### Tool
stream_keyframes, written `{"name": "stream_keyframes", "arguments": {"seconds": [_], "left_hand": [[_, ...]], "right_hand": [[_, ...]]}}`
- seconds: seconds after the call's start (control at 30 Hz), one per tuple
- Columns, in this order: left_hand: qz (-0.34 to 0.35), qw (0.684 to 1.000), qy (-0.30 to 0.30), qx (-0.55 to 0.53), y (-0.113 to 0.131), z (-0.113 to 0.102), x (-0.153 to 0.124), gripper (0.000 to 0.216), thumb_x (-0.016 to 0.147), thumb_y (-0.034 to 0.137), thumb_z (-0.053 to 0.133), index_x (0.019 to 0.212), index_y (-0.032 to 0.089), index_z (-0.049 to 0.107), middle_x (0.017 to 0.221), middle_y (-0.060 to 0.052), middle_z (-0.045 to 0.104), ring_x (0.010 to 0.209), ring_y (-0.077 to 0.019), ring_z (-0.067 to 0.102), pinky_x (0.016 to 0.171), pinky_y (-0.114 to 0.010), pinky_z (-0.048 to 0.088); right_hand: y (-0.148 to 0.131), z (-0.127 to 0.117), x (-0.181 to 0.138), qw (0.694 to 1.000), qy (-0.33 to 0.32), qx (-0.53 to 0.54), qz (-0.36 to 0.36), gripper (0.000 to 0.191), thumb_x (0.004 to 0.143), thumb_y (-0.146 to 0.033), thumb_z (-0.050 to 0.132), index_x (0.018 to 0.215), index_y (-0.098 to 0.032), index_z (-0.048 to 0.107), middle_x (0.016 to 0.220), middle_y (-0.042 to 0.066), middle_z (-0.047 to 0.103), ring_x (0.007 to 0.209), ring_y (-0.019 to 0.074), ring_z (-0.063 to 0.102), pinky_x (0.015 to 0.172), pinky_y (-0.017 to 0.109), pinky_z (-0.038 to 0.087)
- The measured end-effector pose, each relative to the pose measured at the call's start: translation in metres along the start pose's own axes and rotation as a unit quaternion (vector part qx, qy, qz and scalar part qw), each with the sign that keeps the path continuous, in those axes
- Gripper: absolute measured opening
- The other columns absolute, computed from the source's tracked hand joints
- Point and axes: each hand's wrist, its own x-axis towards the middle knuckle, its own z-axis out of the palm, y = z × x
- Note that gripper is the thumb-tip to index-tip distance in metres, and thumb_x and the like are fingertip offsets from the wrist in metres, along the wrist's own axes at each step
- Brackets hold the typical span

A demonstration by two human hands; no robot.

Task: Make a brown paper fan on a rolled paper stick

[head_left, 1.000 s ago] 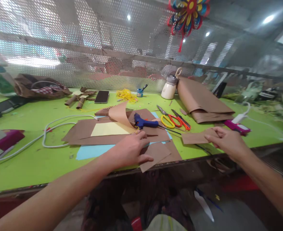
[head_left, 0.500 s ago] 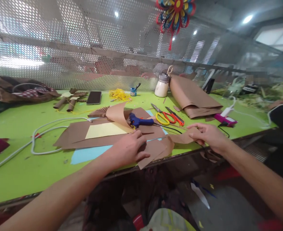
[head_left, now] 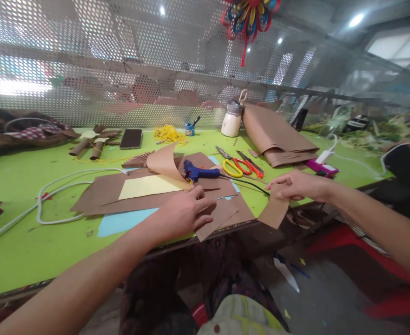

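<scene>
A small piece of brown paper hangs from my right hand, pinched between thumb and fingers at the table's front edge. My left hand rests on flat brown paper sheets with its fingers loosely apart. Just beyond it lies a blue glue gun, its black cord running right. Left of the glue gun are a curled brown paper piece, a pleated paper fan and a pale yellow strip. Light blue paper shows underneath.
Yellow-handled scissors and an orange-handled pair lie behind the glue gun. Further back stand a white bottle and folded brown paper. A phone, yellow raffia and a white cable are also on the green table.
The paper in my right hand has come away from the sheets and turned to hang downward. My left hand stays on the sheets. The view has shifted slightly.
</scene>
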Motion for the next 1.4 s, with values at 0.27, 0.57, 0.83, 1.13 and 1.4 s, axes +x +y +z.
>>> {"name": "stream_keyframes", "arguments": {"seconds": [0.27,0.57,0.83,1.13,1.4], "left_hand": [[-0.015,1.000,-0.004,-0.002,0.002,-0.003,0.001,0.032,0.092,0.040,0.040,0.107,0.020,0.059,0.097,-0.009,0.050,0.085,-0.0212,0.052,0.070,-0.031,0.040],[-0.013,1.000,-0.004,-0.017,-0.001,0.001,0.002,0.032,0.091,0.040,0.041,0.109,0.021,0.060,0.097,-0.008,0.050,0.084,-0.0210,0.052,0.074,-0.033,0.042],[-0.017,1.000,0.003,-0.023,-0.002,0.002,0.002,0.033,0.090,0.041,0.043,0.110,0.021,0.061,0.098,-0.009,0.051,0.085,-0.0216,0.053,0.074,-0.033,0.043],[-0.021,1.000,-0.002,-0.023,-0.002,0.000,0.002,0.035,0.091,0.043,0.042,0.111,0.020,0.060,0.099,-0.009,0.052,0.087,-0.0216,0.053,0.075,-0.033,0.042],[-0.030,0.999,-0.013,-0.037,0.003,-0.008,-0.002,0.052,0.084,0.060,0.043,0.113,0.020,0.059,0.099,-0.009,0.052,0.086,-0.0227,0.054,0.073,-0.033,0.043]], "right_hand": [[-0.010,0.015,0.019,0.989,-0.034,-0.111,-0.091,0.038,0.064,-0.027,0.068,0.101,-0.017,0.071,0.067,-0.003,0.060,0.050,0.0070,0.043,0.043,0.017,0.027],[-0.003,0.001,0.003,0.998,-0.055,-0.023,-0.027,0.042,0.059,-0.031,0.074,0.099,-0.016,0.072,0.081,0.004,0.069,0.066,0.0161,0.060,0.049,0.020,0.039],[-0.011,0.020,0.006,0.994,-0.061,-0.054,-0.077,0.036,0.068,-0.031,0.067,0.101,-0.016,0.069,0.068,-0.002,0.060,0.047,0.0062,0.040,0.042,0.018,0.026],[-0.016,0.053,0.014,0.994,0.040,-0.055,-0.087,0.030,0.067,-0.031,0.064,0.089,-0.011,0.063,0.048,-0.007,0.047,0.038,0.0064,0.038,0.041,0.020,0.027],[-0.015,0.075,0.051,0.972,0.138,-0.151,-0.121,0.018,0.069,-0.025,0.059,0.086,-0.019,0.062,0.053,-0.004,0.058,0.044,0.0128,0.051,0.044,0.023,0.034]]}}
